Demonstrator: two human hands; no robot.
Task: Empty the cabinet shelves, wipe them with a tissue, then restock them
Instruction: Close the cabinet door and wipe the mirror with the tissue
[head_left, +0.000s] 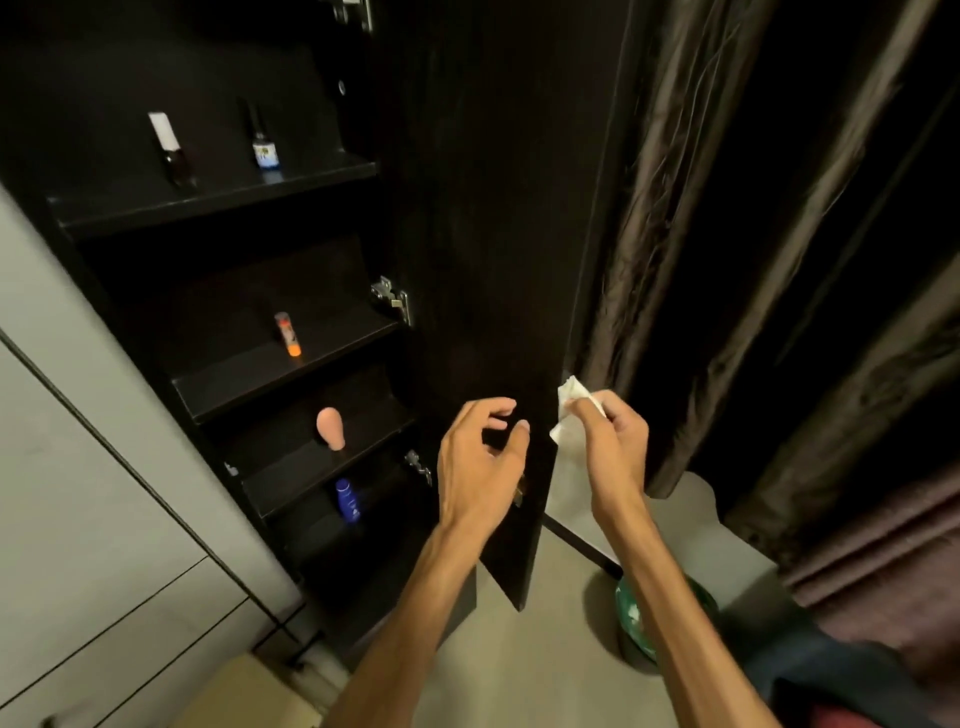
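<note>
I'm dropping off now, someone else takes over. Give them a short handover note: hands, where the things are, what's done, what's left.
Left hand: loosely curled, holds nothing, in front of the open cabinet door.
Right hand: grips the tissue beside the door's edge.
Shelves, top down: white-capped bottle and blue-labelled bottle; orange tube; pink bottle; blue bottle.
Done: cannot tell whether the shelves were already wiped and restocked.
Left: confirm that; if not, empty, wipe, restock.
</note>
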